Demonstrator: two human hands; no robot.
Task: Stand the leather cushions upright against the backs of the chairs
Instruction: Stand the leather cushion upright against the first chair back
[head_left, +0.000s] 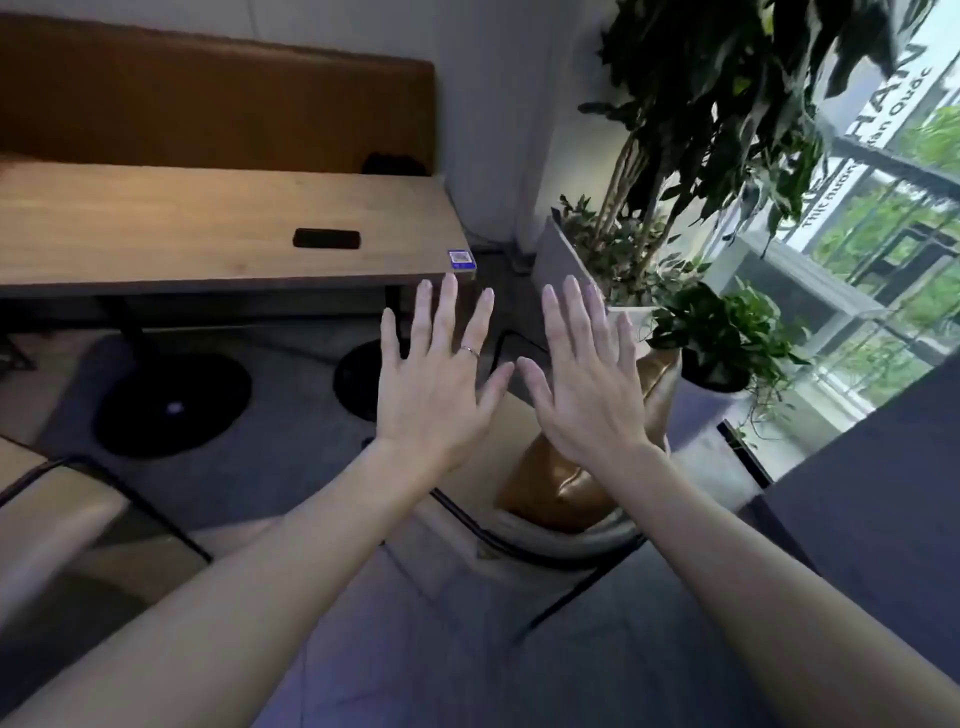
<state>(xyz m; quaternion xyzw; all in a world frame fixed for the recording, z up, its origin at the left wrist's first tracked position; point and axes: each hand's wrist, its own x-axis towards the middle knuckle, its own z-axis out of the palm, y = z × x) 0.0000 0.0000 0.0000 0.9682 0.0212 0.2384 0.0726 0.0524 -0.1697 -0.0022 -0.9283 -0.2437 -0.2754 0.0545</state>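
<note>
Both my hands are stretched out in front of me, palms down and fingers spread, holding nothing. My left hand (439, 374) wears a ring and hovers over the seat of a chair (524, 545) with a dark metal frame. My right hand (587, 379) hovers beside it, above a tan leather cushion (561, 483). The cushion stands propped on the chair's right side against its curved back, partly hidden by my right hand and forearm. Neither hand touches the cushion.
A wooden table (218, 228) with a black object (326, 238) on it stands ahead, with a brown padded bench back (208, 98) behind it. Potted plants (722, 332) and a window are on the right. Another chair (62, 499) is at the lower left.
</note>
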